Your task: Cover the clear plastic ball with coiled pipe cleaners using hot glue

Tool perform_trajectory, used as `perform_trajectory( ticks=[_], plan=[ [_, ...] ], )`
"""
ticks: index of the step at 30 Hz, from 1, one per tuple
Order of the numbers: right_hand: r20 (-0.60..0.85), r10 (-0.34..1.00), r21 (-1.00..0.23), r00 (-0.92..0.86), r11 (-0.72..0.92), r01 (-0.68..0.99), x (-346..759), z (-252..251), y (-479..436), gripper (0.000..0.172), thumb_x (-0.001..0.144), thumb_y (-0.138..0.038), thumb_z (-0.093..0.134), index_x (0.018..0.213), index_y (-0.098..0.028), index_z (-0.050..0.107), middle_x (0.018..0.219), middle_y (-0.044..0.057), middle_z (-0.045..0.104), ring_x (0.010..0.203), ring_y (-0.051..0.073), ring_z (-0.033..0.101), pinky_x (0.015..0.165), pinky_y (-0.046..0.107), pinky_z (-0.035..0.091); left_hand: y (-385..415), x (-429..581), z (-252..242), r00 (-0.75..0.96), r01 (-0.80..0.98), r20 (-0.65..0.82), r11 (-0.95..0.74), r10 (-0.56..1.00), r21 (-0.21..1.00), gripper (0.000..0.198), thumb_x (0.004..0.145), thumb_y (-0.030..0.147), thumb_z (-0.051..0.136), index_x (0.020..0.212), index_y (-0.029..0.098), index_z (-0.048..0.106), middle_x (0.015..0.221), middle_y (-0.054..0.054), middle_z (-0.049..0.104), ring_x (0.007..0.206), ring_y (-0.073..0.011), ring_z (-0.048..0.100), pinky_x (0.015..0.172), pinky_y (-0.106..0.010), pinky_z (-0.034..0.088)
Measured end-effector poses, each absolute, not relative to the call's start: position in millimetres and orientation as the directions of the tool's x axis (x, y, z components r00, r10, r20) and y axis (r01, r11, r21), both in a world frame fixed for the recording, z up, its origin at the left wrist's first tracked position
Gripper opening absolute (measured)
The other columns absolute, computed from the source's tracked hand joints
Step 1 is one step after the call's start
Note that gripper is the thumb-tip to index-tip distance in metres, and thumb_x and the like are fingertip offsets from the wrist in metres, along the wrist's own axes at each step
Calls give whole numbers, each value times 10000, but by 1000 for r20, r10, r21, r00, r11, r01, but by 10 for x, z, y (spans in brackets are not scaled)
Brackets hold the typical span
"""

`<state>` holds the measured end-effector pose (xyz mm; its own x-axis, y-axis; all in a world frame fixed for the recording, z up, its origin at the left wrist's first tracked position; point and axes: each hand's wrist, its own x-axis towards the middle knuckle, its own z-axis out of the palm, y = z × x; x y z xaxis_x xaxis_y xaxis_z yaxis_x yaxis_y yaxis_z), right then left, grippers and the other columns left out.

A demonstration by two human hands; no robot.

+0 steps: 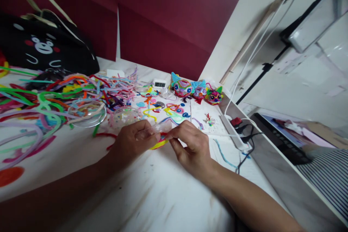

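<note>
Near the middle of the head view, my left hand [136, 139] is closed on a clear plastic piece [160, 127] that carries red and yellow fuzzy strips [159, 144] along its lower edge. My right hand [191, 145] pinches the right end of those strips with thumb and fingertips. Both hands are held close together above the white marbled table [152, 188]. A red pipe cleaner [106, 135] trails out to the left of my left hand. The fingers partly hide the piece, and its exact shape is blurred.
Tangled pipe cleaners [49, 105] and a clear bowl [89, 114] lie left. Behind are a small digital clock [159, 83] and colourful animal-faced ornaments [181, 87]. A power strip [235, 132] with cables lies right. A black bag [49, 49] stands back left.
</note>
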<state>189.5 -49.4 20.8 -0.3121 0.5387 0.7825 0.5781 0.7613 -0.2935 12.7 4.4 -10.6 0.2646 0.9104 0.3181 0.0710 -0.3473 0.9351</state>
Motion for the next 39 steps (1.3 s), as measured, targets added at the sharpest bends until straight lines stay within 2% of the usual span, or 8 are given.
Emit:
perform_trajectory(
  ticks=[12,16,19,22,26,31,36,39],
  plan=[
    [730,534,-189,-427,758,624,1901,228,-537,239,924,-13,480,918,-192,637,774,69,670,740,194,565,692,319,480,41,111,-133,274,-5,260,-269,926,963,218,660,291,653,560,207,479,559,57,441,569,-113,410,532,-248,335],
    [716,565,-196,-410,727,658,1938,280,-530,150,971,-101,519,1008,-174,645,867,95,687,830,202,604,752,325,499,47,76,-117,268,-5,273,-282,924,959,197,668,292,663,576,212,508,568,44,491,576,-123,445,543,-261,357],
    [650,694,-369,-311,645,669,1994,335,-525,85,944,-196,629,1014,-160,663,843,67,675,750,170,594,685,289,479,56,66,-111,256,13,273,-286,927,958,186,692,315,649,589,217,530,582,32,512,591,-131,456,553,-267,358],
    [439,876,-638,-199,460,618,2042,387,-518,97,896,-244,691,955,-167,685,720,-6,619,600,110,511,566,241,401,63,65,-110,273,12,258,-271,927,963,209,679,326,673,588,217,519,580,33,500,584,-135,446,542,-269,348],
    [133,968,-889,-211,211,407,2059,434,-483,324,819,-473,751,818,-161,666,641,-37,532,551,89,431,492,223,317,65,54,-104,276,11,245,-258,929,966,217,667,313,694,586,217,516,571,34,483,569,-134,431,520,-266,331],
    [-34,970,-964,-240,32,266,2037,455,-432,512,741,-661,726,664,-162,640,536,-57,443,495,75,342,448,225,246,52,56,-76,300,-3,218,-228,929,974,218,653,307,702,592,214,515,582,32,500,589,-141,459,537,-266,367],
    [-99,986,-977,-132,-71,201,2004,456,-420,366,650,-506,832,688,-165,705,538,-48,526,477,74,377,436,212,287,-35,85,9,292,-4,177,-184,940,983,222,652,278,700,596,217,494,592,46,473,591,-131,448,545,-257,365],
    [-17,996,-979,-89,2,203,2002,415,-421,258,639,-387,836,679,-163,715,605,-19,621,536,95,470,495,224,363,-71,87,44,283,23,158,-172,946,985,233,654,286,697,597,219,481,599,48,451,595,-133,437,546,-258,361]
  ],
)
